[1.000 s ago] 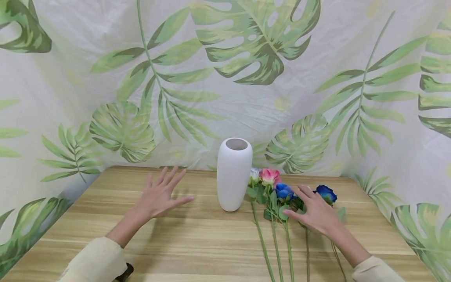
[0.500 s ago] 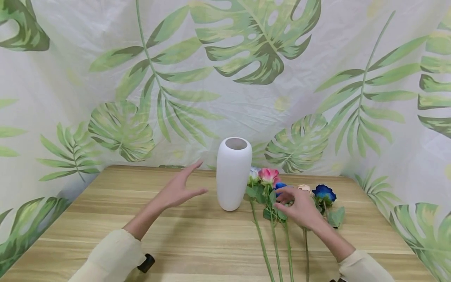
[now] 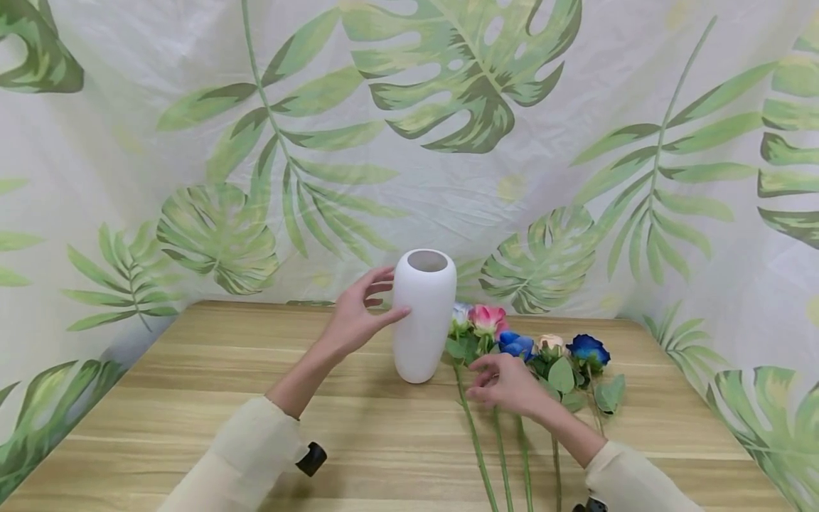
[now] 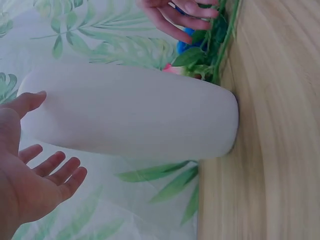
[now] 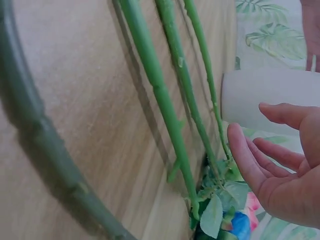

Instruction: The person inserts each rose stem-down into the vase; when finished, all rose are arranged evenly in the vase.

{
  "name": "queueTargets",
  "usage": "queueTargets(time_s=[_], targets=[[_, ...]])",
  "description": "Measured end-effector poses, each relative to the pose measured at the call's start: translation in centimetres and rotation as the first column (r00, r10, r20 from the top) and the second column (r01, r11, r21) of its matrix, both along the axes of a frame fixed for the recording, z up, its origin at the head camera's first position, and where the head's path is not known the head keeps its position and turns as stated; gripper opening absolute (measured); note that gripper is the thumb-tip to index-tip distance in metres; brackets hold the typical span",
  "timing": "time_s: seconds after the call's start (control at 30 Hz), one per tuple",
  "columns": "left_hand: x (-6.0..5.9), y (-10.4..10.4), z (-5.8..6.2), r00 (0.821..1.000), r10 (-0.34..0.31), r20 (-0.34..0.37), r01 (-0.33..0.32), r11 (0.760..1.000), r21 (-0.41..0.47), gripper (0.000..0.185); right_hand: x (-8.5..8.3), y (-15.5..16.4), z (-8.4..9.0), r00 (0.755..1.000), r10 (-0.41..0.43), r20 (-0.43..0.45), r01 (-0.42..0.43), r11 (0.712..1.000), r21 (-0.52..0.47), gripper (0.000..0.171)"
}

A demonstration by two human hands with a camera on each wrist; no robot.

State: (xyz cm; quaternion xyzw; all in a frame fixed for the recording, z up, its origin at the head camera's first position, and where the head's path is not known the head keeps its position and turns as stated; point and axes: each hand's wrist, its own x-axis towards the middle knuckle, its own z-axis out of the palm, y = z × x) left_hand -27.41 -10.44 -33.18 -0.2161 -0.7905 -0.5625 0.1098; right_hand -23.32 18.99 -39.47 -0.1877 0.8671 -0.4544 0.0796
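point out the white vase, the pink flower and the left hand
white vase [image 3: 424, 323], head view, middle of its body
pink flower [image 3: 488, 319], head view, its bloom
left hand [image 3: 355, 318], head view, back of the hand

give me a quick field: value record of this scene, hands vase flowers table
left hand: fingers straight, at the upper left side of the vase, thumb tip on it in the head view
right hand: open, above the flower stems, gripping nothing
vase: white, upright, mouth open, no flowers in it
flowers: pink, blue and pale heads lying right of the vase, stems toward the person
table: wood grain
backdrop: leaf-print sheet
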Motion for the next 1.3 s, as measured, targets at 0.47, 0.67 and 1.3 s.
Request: queueTargets(time_s=[0.47,0.67,1.3], targets=[[-0.5,2.3,1.3,0.999,0.033,-0.009,-0.031,0.985,0.17,0.066,-1.5,-1.6,-1.5,1.0,0.012,-0.011,-0.011,0.998,0.068,0.038],[-0.7,2.5,1.2,0.999,0.05,-0.018,-0.046,0.978,0.206,0.062,-1.4,-2.4,-1.6,1.0,-0.011,0.029,0.008,0.994,0.112,0.039],[-0.8,2.7,0.7,0.996,0.059,-0.067,-0.045,0.979,0.2,0.062,-0.7,-2.9,-1.9,0.968,-0.202,0.149,0.199,0.979,0.031,0.034]])
